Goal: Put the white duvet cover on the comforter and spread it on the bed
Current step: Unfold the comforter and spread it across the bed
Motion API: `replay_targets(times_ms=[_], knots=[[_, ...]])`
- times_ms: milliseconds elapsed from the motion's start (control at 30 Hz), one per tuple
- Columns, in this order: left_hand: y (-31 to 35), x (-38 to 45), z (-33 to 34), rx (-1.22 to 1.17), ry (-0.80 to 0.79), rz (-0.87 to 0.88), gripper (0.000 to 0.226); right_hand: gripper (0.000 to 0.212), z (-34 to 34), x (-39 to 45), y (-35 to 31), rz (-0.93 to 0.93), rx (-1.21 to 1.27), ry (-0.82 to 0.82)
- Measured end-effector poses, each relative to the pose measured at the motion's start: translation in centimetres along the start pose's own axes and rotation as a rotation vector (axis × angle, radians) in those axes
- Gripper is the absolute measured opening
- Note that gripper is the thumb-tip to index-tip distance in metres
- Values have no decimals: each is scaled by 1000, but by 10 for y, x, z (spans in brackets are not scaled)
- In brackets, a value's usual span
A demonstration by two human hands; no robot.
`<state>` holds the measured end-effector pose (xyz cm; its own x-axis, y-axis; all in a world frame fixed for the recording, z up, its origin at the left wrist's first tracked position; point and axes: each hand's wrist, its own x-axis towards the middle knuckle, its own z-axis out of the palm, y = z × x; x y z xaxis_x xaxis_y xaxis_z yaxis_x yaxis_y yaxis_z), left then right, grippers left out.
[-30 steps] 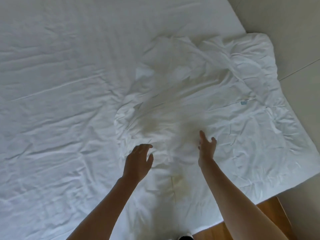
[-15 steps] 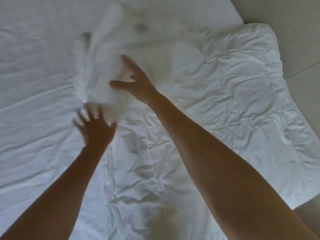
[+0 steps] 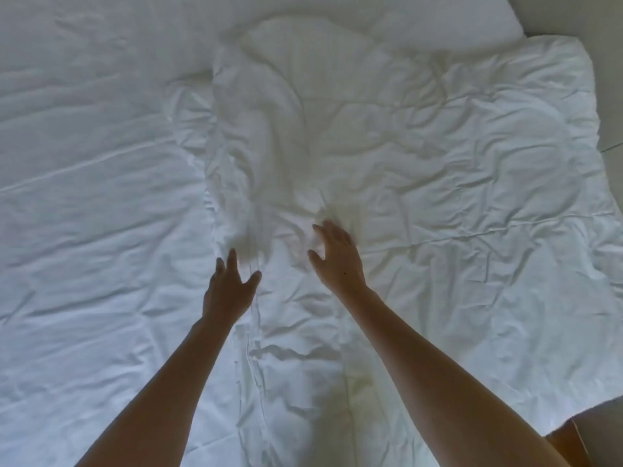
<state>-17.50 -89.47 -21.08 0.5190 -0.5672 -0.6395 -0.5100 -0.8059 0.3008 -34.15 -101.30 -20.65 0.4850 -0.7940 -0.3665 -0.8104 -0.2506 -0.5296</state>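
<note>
Clearly the spreading step is under way: the bed carries the crumpled comforter on its right half, one corner overhanging, with a bunched white fold, likely the duvet cover, heaped along its left edge. Both hands hover apart, fingers splayed, gripping nothing: right hand, left hand. Next, I'd judge, they must catch that fold's edge and draw it flat.

The duvet cover is matt, heavily creased white cloth, possibly cotton; the bed sheet likewise.

Pale floor, wood bit
</note>
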Motion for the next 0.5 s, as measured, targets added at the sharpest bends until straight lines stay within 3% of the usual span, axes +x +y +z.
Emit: replay_targets(times_ms=[133, 267, 500], knots=[[-16, -43, 44, -53, -73, 41, 78, 54, 25, -54, 30, 52, -46, 82], [-29, -97, 59, -32, -147, -4, 79, 58, 33, -117, 41, 88, -62, 26], [-12, -197, 44, -77, -122, -54, 74, 60, -17, -219, 41, 206, 37, -123]])
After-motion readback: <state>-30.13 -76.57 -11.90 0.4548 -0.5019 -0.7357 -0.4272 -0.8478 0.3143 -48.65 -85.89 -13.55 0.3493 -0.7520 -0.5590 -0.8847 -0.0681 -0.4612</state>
